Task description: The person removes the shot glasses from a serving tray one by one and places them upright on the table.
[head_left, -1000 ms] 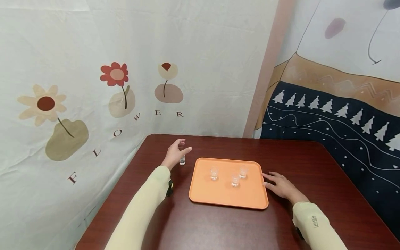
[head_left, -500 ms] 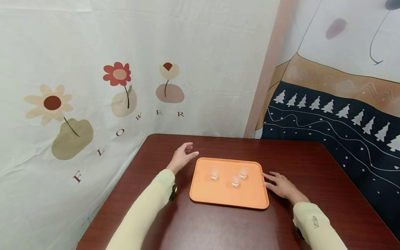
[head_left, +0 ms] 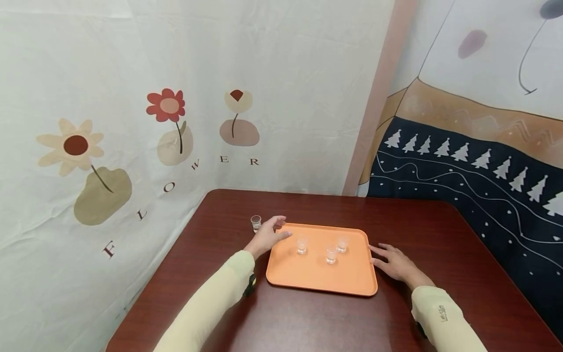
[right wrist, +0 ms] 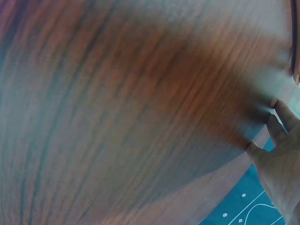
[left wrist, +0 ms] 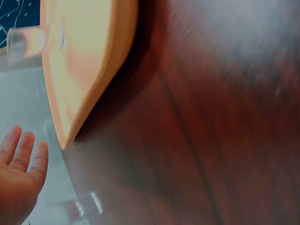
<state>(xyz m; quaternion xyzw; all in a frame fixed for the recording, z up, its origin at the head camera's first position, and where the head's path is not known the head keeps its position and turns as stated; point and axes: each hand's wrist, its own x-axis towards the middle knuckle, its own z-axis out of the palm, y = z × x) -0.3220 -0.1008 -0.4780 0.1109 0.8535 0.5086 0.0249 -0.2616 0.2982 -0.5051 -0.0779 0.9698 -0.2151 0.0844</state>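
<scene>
Three small clear shot glasses, a left one, a front one and a back one, stand upright on the orange tray. A fourth shot glass stands on the table, just behind my left hand. That hand holds nothing; its fingers reach over the tray's back left corner, thumb towards the left glass. In the left wrist view, the fingers are extended near the tray. My right hand is at the tray's right side, fingertips right at its rim, fingers spread; the right wrist view shows them lightly bent.
The dark red wooden table carries the tray near its middle. Behind the table hangs a white cloth with printed flowers. A dark blue cloth with white trees hangs at the right.
My left hand has moved right and nearer, from beside the lone glass to the tray's corner. That glass, hidden half a second ago, shows again. The right hand has stayed in place.
</scene>
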